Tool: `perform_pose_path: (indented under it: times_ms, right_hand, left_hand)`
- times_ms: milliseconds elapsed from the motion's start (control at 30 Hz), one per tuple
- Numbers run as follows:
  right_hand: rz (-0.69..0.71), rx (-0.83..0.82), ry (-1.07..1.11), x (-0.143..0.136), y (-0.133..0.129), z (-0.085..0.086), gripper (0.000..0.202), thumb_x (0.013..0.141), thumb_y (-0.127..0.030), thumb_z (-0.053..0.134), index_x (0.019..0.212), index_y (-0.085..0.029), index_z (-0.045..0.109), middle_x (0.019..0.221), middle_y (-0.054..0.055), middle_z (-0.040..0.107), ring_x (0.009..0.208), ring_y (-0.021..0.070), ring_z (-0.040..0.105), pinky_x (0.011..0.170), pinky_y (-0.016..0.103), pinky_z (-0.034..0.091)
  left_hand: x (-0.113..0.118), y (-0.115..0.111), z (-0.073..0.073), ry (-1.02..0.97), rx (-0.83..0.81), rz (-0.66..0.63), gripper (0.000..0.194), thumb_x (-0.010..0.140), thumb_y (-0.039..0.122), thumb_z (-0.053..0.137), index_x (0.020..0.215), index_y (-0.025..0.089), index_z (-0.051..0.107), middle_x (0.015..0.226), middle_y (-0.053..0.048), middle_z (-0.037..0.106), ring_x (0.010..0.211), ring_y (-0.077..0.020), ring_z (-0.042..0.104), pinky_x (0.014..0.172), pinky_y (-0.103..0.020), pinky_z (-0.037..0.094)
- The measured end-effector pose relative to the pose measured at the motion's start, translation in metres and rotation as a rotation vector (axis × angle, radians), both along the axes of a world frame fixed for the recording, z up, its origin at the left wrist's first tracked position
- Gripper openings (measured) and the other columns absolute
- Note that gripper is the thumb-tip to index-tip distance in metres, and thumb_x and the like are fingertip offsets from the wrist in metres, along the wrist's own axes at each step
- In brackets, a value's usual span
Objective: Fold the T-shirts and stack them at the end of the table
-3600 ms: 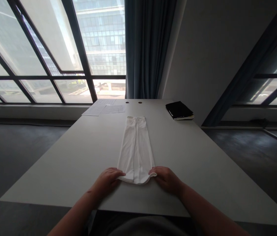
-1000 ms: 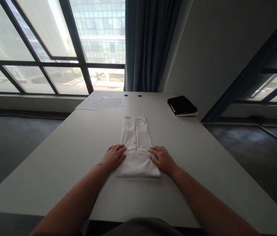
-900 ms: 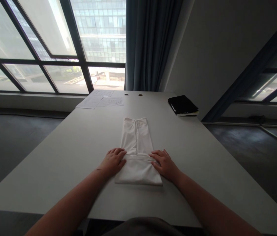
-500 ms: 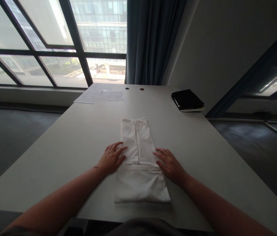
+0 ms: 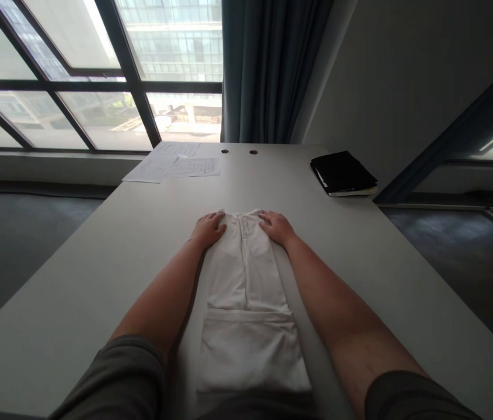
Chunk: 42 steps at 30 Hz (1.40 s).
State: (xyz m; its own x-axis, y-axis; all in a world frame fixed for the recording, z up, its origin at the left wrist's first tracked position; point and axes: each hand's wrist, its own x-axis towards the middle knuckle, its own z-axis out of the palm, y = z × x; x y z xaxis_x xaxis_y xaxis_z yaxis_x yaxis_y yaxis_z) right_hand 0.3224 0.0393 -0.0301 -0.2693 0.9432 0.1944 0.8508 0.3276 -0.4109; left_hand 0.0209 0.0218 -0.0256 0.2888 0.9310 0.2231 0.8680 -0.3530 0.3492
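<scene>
A white folded garment (image 5: 252, 350) lies lengthwise on the white table, its near part folded over and its narrower end pointing away from me. My left hand (image 5: 209, 228) is at the far left corner of the cloth, fingers curled at its edge. At the far right corner, my right hand (image 5: 276, 226) touches the cloth with its fingertips on the edge. Both hands' fingers are closed around or against the corners; how much cloth is between them is hard to see.
Paper sheets (image 5: 150, 168) lie at the table's far left. A black folder (image 5: 343, 173) rests at the far right. Two round holes sit near the far edge of the table (image 5: 141, 262). Beyond are windows and a blue curtain (image 5: 268, 70).
Both hands have moved forward along the sides of the garment, from its middle to its far corners. The garment's near end appears closer to me.
</scene>
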Motion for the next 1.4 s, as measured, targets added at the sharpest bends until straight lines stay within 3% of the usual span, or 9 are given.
perform_pose_path:
  times_ms: [133, 267, 400, 633, 867, 967, 1067, 1267, 1400]
  right_hand:
    - [0.033, -0.001, 0.146, 0.0, 0.004, -0.001, 0.043, 0.092, -0.031, 0.063, 0.134, -0.026, 0.069, 0.145, 0.006, 0.062, 0.14, 0.0272, 0.052, 0.124, 0.053, 0.028]
    - [0.071, 0.061, 0.506, 0.004, -0.003, 0.002, 0.038, 0.089, -0.03, 0.064, 0.125, -0.025, 0.075, 0.137, 0.003, 0.068, 0.129, 0.022, 0.062, 0.118, 0.04, 0.042]
    - [0.025, 0.009, 0.798, 0.001, -0.01, 0.006, 0.036, 0.084, -0.034, 0.07, 0.117, -0.022, 0.077, 0.126, 0.005, 0.074, 0.106, 0.0219, 0.073, 0.101, 0.038, 0.058]
    - [-0.119, 0.224, 0.947, -0.01, -0.038, 0.013, 0.026, 0.083, -0.044, 0.073, 0.091, -0.019, 0.075, 0.097, 0.006, 0.078, 0.089, 0.0214, 0.073, 0.09, 0.038, 0.06]
    - [-0.077, 0.268, 0.781, 0.006, -0.117, 0.013, 0.026, 0.089, -0.04, 0.068, 0.108, -0.023, 0.064, 0.095, 0.005, 0.072, 0.088, 0.0203, 0.069, 0.09, 0.038, 0.058]
    - [0.123, 0.155, 0.532, 0.019, -0.155, 0.017, 0.028, 0.088, -0.028, 0.063, 0.116, -0.024, 0.066, 0.1, 0.006, 0.072, 0.095, 0.022, 0.068, 0.093, 0.039, 0.056]
    - [0.312, 0.038, 0.341, 0.029, -0.18, 0.02, 0.021, 0.087, -0.02, 0.061, 0.104, -0.024, 0.072, 0.104, 0.007, 0.072, 0.101, 0.0236, 0.067, 0.095, 0.04, 0.054]
    - [0.263, 0.098, 0.31, 0.035, -0.185, 0.016, 0.018, 0.091, -0.021, 0.059, 0.1, -0.023, 0.074, 0.105, 0.008, 0.071, 0.103, 0.0242, 0.065, 0.096, 0.041, 0.053]
    - [0.198, 0.25, 0.265, 0.024, -0.17, 0.015, 0.021, 0.093, -0.021, 0.055, 0.102, -0.022, 0.075, 0.111, 0.011, 0.069, 0.109, 0.0258, 0.063, 0.101, 0.045, 0.051]
  left_hand:
    - [-0.006, 0.005, -0.003, -0.112, 0.006, -0.048, 0.059, 0.09, 0.037, 0.061, 0.147, 0.023, 0.054, 0.146, -0.01, 0.059, 0.133, -0.0282, 0.056, 0.118, -0.043, 0.04]
    - [-0.008, 0.008, -0.005, -0.303, 0.051, -0.088, 0.065, 0.086, 0.032, 0.066, 0.148, 0.02, 0.05, 0.149, -0.013, 0.051, 0.13, -0.0279, 0.056, 0.114, -0.042, 0.045]
    - [-0.005, 0.006, -0.005, -0.488, 0.084, -0.084, 0.056, 0.088, 0.031, 0.064, 0.142, 0.021, 0.052, 0.14, -0.012, 0.055, 0.1, -0.0198, 0.066, 0.094, -0.037, 0.057]
    - [0.004, -0.028, 0.016, -0.494, 0.272, 0.05, 0.033, 0.095, 0.031, 0.057, 0.126, 0.021, 0.058, 0.131, -0.01, 0.061, 0.103, -0.0183, 0.064, 0.098, -0.035, 0.055]
    - [-0.007, -0.106, 0.018, -0.462, 0.338, 0.007, 0.02, 0.096, 0.031, 0.056, 0.115, 0.023, 0.058, 0.103, -0.005, 0.07, 0.095, -0.0182, 0.067, 0.092, -0.035, 0.055]
    - [-0.018, -0.141, 0.012, -0.304, 0.177, -0.189, 0.035, 0.092, 0.025, 0.059, 0.127, 0.025, 0.058, 0.104, -0.004, 0.072, 0.1, -0.0197, 0.068, 0.098, -0.038, 0.053]
    - [-0.029, -0.165, 0.012, -0.14, 0.008, -0.349, 0.028, 0.093, 0.027, 0.058, 0.118, 0.028, 0.068, 0.11, -0.006, 0.072, 0.104, -0.021, 0.068, 0.099, -0.037, 0.052]
    - [-0.038, -0.177, 0.022, -0.126, -0.005, -0.271, 0.024, 0.099, 0.038, 0.054, 0.109, 0.027, 0.072, 0.112, -0.007, 0.071, 0.105, -0.0221, 0.066, 0.099, -0.038, 0.052]
    - [-0.012, -0.163, 0.027, -0.079, 0.11, -0.178, 0.032, 0.104, 0.037, 0.045, 0.122, 0.027, 0.068, 0.127, -0.008, 0.068, 0.12, -0.0238, 0.061, 0.106, -0.042, 0.048]
